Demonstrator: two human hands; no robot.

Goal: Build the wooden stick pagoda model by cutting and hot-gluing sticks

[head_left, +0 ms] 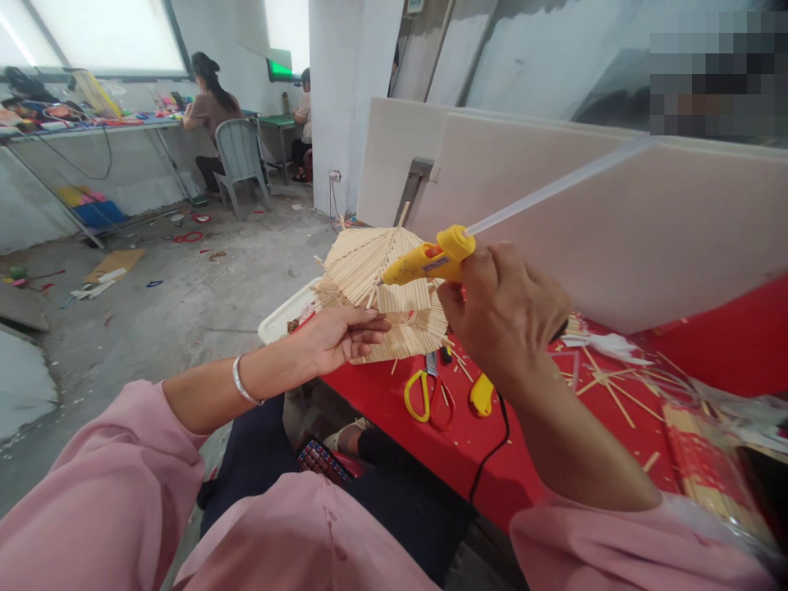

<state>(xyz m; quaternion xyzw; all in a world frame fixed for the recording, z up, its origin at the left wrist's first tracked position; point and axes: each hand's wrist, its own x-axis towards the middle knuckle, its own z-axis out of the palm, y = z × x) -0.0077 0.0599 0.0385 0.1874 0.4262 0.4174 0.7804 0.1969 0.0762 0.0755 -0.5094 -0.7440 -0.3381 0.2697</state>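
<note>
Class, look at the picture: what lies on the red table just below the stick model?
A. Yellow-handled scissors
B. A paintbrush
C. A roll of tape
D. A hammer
A: yellow-handled scissors lie flat on the red table, just below the stick model that the left hand holds.

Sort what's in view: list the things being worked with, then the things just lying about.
In use:
left hand holding the stick model
right hand holding the glue gun

Lying about:
scissors
loose sticks
white tray
</note>
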